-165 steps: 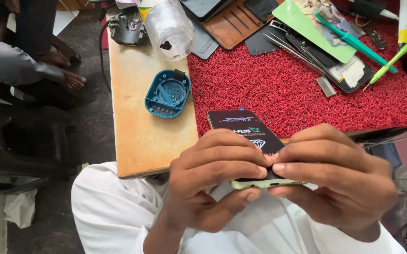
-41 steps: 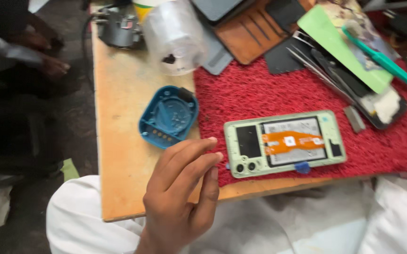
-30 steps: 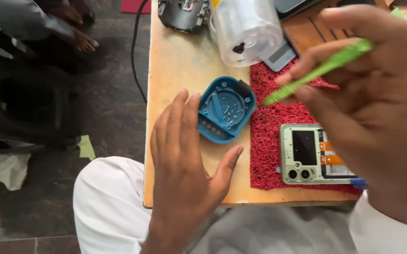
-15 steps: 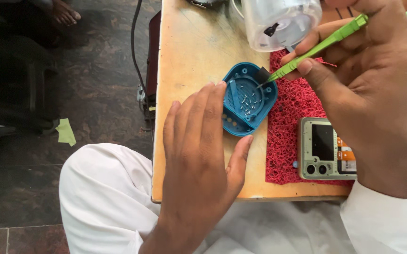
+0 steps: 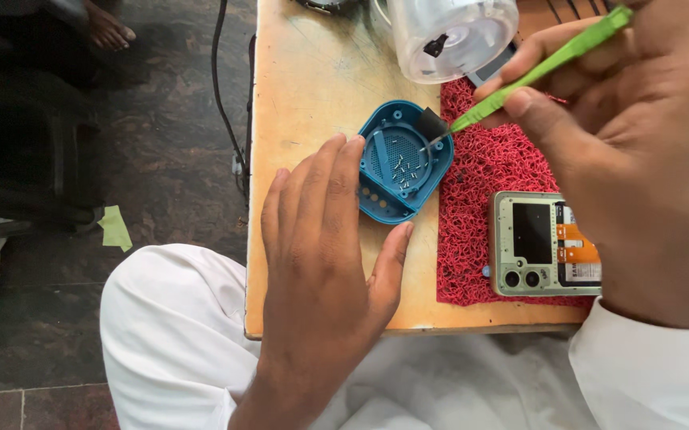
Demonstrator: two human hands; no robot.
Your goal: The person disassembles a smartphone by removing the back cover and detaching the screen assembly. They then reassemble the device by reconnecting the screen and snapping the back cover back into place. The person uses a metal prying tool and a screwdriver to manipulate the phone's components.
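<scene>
The left hand [image 5: 321, 263] lies flat on the table [image 5: 305, 87], fingers together, their tips touching the near-left edge of the blue tray [image 5: 404, 159], thumb spread beside its near corner, much as half a second ago. The right hand [image 5: 639, 143] pinches the green tool [image 5: 536, 68] between thumb and fingers; its dark tip has dipped further into the tray, now just above the tiny screws [image 5: 404, 167]. The phone [image 5: 544, 243] sits on the red mat [image 5: 472, 239], under the right wrist.
</scene>
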